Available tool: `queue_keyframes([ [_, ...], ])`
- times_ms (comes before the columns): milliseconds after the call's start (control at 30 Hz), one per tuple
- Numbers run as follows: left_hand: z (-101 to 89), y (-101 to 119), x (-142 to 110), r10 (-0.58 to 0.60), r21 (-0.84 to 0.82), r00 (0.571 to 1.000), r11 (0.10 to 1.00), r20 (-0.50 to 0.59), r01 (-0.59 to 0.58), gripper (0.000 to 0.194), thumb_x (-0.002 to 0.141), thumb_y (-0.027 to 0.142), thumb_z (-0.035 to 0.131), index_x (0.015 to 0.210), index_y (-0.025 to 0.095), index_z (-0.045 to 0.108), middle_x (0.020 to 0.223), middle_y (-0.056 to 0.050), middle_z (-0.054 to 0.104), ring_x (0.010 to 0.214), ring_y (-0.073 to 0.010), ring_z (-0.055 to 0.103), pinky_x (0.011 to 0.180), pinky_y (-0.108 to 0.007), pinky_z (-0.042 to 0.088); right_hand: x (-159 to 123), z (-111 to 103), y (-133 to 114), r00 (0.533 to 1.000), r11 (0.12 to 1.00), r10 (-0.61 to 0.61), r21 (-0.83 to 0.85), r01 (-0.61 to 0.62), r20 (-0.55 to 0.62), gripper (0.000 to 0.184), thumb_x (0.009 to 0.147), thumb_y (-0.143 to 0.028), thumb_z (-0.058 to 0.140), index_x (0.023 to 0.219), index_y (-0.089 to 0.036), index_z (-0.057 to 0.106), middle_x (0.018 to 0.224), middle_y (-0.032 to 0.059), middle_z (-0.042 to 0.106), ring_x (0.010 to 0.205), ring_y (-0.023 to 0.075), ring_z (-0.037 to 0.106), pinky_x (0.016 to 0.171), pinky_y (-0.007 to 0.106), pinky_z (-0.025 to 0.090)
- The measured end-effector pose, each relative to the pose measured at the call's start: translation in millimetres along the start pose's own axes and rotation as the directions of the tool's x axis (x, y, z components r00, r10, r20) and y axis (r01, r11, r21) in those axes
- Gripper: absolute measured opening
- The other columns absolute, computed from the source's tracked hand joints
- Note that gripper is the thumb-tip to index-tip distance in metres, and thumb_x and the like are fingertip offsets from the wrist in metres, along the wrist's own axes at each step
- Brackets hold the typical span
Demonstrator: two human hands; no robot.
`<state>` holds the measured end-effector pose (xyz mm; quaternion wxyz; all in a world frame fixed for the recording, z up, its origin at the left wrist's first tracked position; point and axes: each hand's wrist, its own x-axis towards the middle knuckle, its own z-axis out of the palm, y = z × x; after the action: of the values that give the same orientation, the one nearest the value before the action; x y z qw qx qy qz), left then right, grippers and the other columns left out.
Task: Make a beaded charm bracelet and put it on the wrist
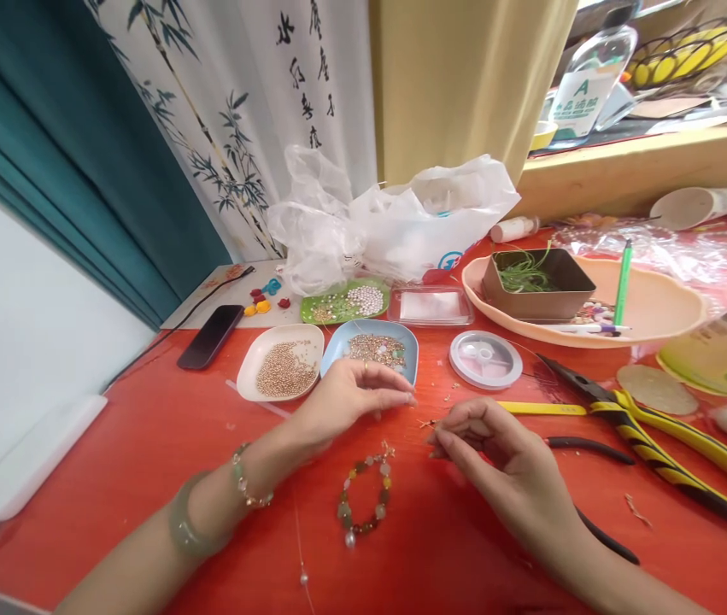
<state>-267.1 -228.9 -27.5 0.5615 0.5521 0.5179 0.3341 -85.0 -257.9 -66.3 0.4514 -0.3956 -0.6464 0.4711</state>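
My left hand (363, 393) is closed in a pinch in front of the blue dish (409, 335) of mixed beads. Whatever its fingertips hold is too small to make out. Opposite it, my right hand (491, 440) also pinches thumb against fingers. Small gold-coloured bits (427, 424) show by its fingertips; I cannot tell whether they are held or lie on the table. Below and between the hands a beaded bracelet (382, 495) with green, yellow and brown beads lies in a loop. A clear thread with a pearl (303, 579) stretches along the table to its left.
A white dish (248, 376) holds gold beads; a green tray (312, 309) of beads stands behind. On the right are a thread spool (486, 359), long-nosed pliers (619, 410) and a peach tray (664, 307) with a brown box (539, 295). A phone (210, 336) lies left.
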Motion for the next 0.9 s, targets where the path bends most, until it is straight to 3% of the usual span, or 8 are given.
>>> queue_keyframes([
  [133,9.0,-6,-8,-0.034,-0.168,0.998,0.985,0.05,0.042,0.009,0.066,0.021,0.068,0.073,0.016,0.068,0.073,-0.003,0.069,0.068,-0.0107,0.058,0.067,-0.024,0.041,0,-1,-5,0.992,0.988,-0.119,-0.102,0.113,-0.051,0.005,0.079,-0.018,0.051,0.075,-0.02,0.049,0.064,-0.0009,0.06,0.056,0.0111,0.061,0.055,0.022,0.05],
  [367,13.6,-11,-8,-0.04,-0.232,0.998,0.971,0.056,0.052,0.007,0.063,0.018,0.069,0.07,0.016,0.068,0.07,-0.002,0.069,0.068,-0.0112,0.06,0.071,-0.026,0.043,0,0,-6,0.992,0.98,-0.124,-0.157,0.119,-0.017,0.007,0.078,-0.017,0.051,0.073,-0.02,0.048,0.061,-0.0017,0.059,0.053,0.0104,0.06,0.051,0.021,0.05],
  [600,24.7,-7,-19,-0.056,-0.12,0.998,0.991,-0.038,0.051,0.008,0.062,0.019,0.07,0.068,0.014,0.068,0.065,-0.002,0.065,0.061,-0.0107,0.055,0.063,-0.025,0.042,-3,1,-8,0.98,0.938,-0.197,-0.295,0.181,-0.023,0.011,0.078,-0.014,0.05,0.068,-0.02,0.048,0.057,-0.0026,0.057,0.05,0.0094,0.057,0.048,0.019,0.048],
  [700,30.5,-8,-23,-0.091,-0.136,0.993,0.987,-0.068,0.082,0.01,0.061,0.021,0.07,0.067,0.014,0.067,0.063,-0.002,0.063,0.056,-0.0095,0.051,0.055,-0.023,0.04,-6,-1,-9,0.964,0.914,-0.264,-0.326,0.24,-0.031,0.013,0.077,-0.012,0.049,0.068,-0.021,0.047,0.057,-0.0038,0.056,0.049,0.0084,0.056,0.048,0.018,0.047],
  [900,37.4,-17,-37,-0.177,-0.186,0.975,0.971,-0.13,0.152,0.012,0.062,0.023,0.069,0.067,0.014,0.064,0.065,-0.002,0.061,0.059,-0.0092,0.051,0.057,-0.022,0.04,-9,-1,-8,0.942,0.871,-0.336,-0.379,0.314,0.009,0.013,0.076,-0.009,0.049,0.069,-0.021,0.049,0.058,-0.0048,0.058,0.049,0.0073,0.057,0.048,0.015,0.047],
])
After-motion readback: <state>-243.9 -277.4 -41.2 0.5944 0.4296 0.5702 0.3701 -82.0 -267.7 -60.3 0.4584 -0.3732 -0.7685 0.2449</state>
